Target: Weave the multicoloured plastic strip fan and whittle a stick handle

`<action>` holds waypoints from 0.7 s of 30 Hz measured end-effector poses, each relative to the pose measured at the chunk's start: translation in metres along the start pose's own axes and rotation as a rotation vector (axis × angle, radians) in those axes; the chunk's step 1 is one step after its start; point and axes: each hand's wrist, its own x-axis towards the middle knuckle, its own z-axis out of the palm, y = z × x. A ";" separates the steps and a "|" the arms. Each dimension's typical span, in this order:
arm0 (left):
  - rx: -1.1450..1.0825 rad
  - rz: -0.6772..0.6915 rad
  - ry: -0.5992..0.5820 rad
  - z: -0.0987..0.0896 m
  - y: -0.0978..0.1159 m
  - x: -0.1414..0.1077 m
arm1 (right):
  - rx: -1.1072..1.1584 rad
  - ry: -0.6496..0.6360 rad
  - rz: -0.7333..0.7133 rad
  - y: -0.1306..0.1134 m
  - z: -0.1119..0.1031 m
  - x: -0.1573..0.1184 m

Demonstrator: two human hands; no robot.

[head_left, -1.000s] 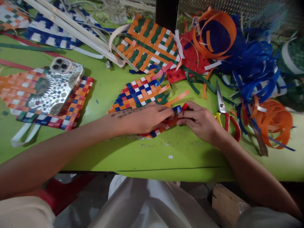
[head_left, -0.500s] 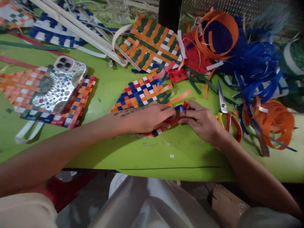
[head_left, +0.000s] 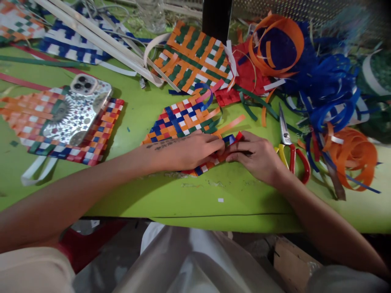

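A woven mat [head_left: 177, 118] of blue, orange, white, red and green plastic strips lies before me, loose strip ends sticking up along its right side. My left hand [head_left: 198, 149] rests across it, fingers curled down and closed on its right part; their tips are hidden. Close beside it, my right hand [head_left: 256, 156] pinches at the mat's right edge, with a short red strip [head_left: 237, 137] at its fingertips. A blue strip end [head_left: 228, 139] shows between the two hands. Scissors [head_left: 287, 142] with red and yellow handles lie right of my right hand.
A phone [head_left: 85, 106] lies on another woven piece [head_left: 100, 134] at left. An orange-green woven piece [head_left: 195, 57] lies behind. Blue strips [head_left: 330, 81] and orange coils [head_left: 351, 158] heap up at right. White rods [head_left: 100, 36] cross the back left of the green table [head_left: 137, 199].
My right hand has shifted slightly left, closer to my left hand, and the red strip now shows more at its fingertips. My left hand stays in place on the mat.
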 end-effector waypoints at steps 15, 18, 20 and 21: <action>-0.001 0.008 0.013 0.002 -0.001 0.000 | -0.006 -0.036 -0.091 0.005 -0.008 0.003; -0.024 0.015 0.020 0.003 -0.001 0.000 | 0.018 -0.031 -0.133 0.010 -0.006 0.005; -0.026 0.018 0.018 0.004 -0.001 -0.001 | 0.021 -0.030 -0.142 0.011 -0.005 0.005; -0.024 0.014 0.015 0.004 -0.001 -0.002 | 0.015 -0.029 -0.141 0.010 -0.005 0.005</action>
